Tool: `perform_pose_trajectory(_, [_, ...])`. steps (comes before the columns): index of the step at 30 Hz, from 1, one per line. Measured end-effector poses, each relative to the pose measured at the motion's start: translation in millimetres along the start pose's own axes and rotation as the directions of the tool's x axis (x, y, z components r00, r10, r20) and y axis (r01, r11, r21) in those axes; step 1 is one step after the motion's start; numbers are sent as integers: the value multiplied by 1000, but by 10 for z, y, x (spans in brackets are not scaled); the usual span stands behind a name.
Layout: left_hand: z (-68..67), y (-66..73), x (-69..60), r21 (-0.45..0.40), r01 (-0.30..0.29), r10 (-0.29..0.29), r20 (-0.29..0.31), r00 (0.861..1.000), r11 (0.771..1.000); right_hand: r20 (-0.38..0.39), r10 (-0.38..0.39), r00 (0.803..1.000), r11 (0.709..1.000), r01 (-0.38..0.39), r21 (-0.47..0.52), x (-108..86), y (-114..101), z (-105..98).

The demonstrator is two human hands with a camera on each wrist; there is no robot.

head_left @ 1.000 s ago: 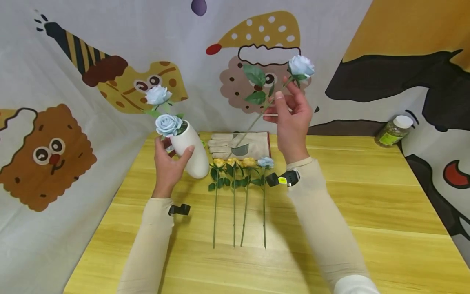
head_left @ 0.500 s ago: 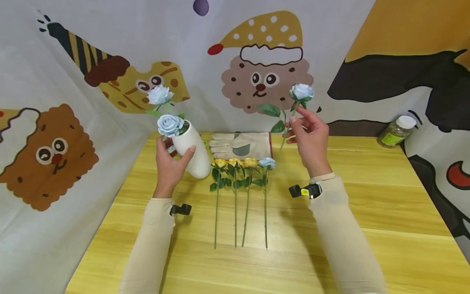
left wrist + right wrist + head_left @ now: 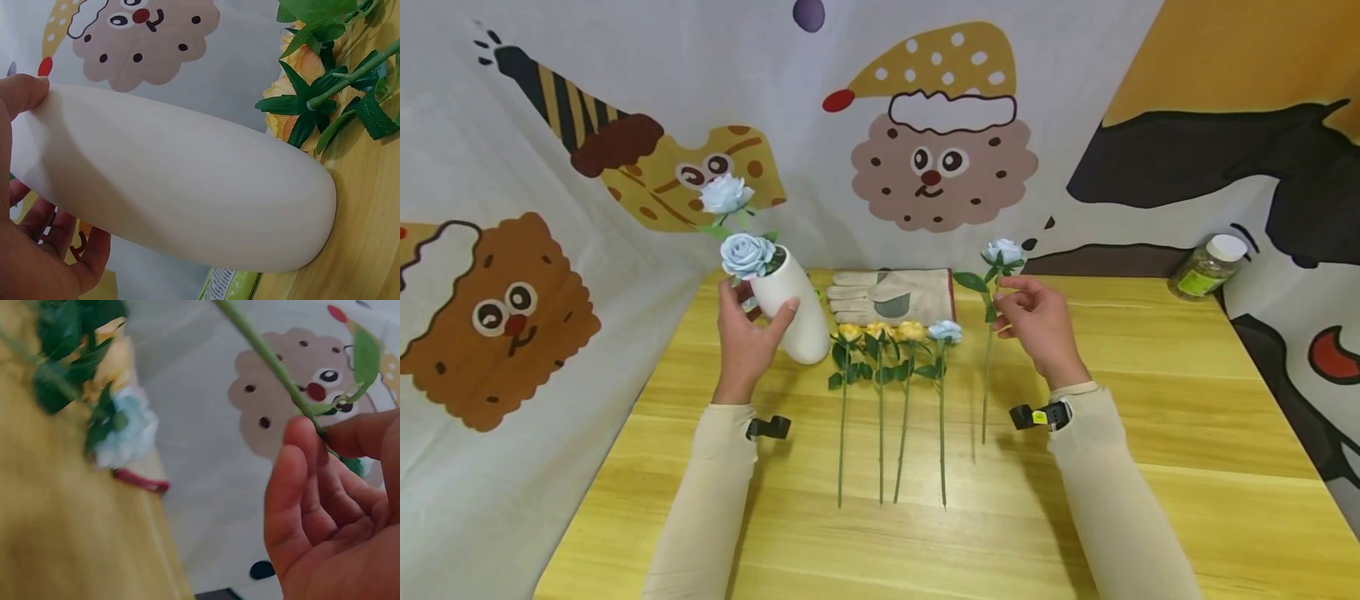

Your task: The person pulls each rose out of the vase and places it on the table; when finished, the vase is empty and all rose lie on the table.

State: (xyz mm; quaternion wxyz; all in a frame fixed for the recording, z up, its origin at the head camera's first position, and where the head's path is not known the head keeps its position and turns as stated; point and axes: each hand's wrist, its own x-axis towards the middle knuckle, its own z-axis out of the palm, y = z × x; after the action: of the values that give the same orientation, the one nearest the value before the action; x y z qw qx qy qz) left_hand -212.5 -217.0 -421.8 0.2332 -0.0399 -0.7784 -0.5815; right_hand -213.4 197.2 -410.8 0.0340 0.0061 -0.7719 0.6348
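Observation:
My left hand point(image 3: 747, 346) grips a white vase point(image 3: 797, 312) near its mouth; the vase leans to the left with its base down by the table. Two light blue roses, one a blue rose point(image 3: 748, 255) at the rim and one above it, stick out of the vase. Between thumb and fingers my right hand point(image 3: 1037, 325) pinches the green stem point(image 3: 269, 359) of another blue rose point(image 3: 1002, 252), its stem pointing down over the table. Left of it lie several roses in a row, yellow roses point(image 3: 878, 331) and a single blue rose point(image 3: 944, 331).
Behind the row lies a pair of work gloves point(image 3: 857, 297). A jar with a white lid point(image 3: 1210, 267) stands at the table's back right corner. A printed cloth point(image 3: 820, 167) hangs behind the wooden table point(image 3: 1150, 400). Part of a green packet point(image 3: 231, 284) shows beyond the vase.
My right hand has come down and to the right with the blue rose, whose stem has swung to nearly upright beside the row. My left hand and the vase stay where they were.

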Motion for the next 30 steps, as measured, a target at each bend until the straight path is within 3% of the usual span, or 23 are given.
perform_pose_trajectory(9, [-15, 0, -8, 11, 19, -19, -9, 1000, 1000, 148, 160, 976, 985, -149, -84, -67, 302, -48])
perform_pose_trajectory(18, [-17, 5, -5, 24, 25, -25, -6, 1000, 999, 265, 276, 924, 954, -230, -192, -124, 571, -79])
perform_pose_trajectory(25, [2, 25, -16, 13, 33, -33, -4, 999, 999, 303, 349, 887, 934, -304, -186, -145, 719, -53])
perform_pose_trajectory(30, [12, 31, -18, 10, 30, -30, -2, 1000, 999, 301, 371, 878, 926, -325, -192, -154, 779, -39])
